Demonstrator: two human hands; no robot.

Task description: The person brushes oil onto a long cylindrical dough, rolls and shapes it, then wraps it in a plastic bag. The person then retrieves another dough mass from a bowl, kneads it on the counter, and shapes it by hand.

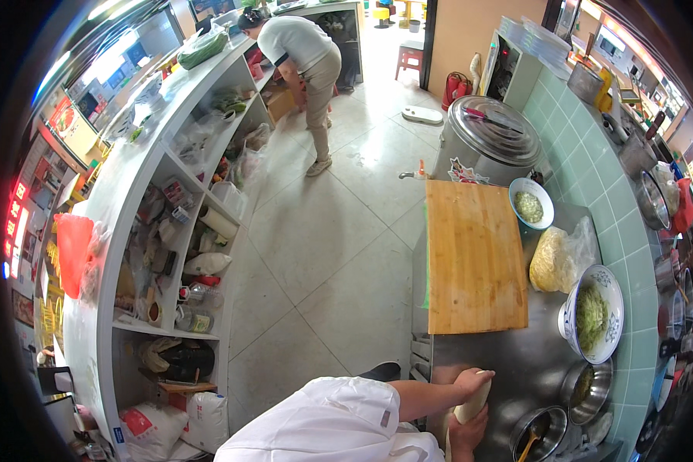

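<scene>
My left hand (473, 384) lies around the upper end of a long, pale roll, which looks like dough (472, 403), over the steel worktop (496, 358). Lower in the picture, my right hand (468, 430) grips the same roll; its lower part is partly hidden by that hand. Beyond my hands is a wooden board (476, 260) with a light dusty film. To the right stand a patterned bowl of shredded green food (592, 317), a steel bowl with dark green contents (583, 387) and a steel pot with a yellow-handled utensil (537, 433).
A plastic bag of yellow food (554, 260) and a small bowl of chopped food (528, 205) stand right of the board. Behind it is a large lidded steel pot (488, 133) with a tap. Another person (309, 63) bends by the shelves (167, 144) across the tiled floor.
</scene>
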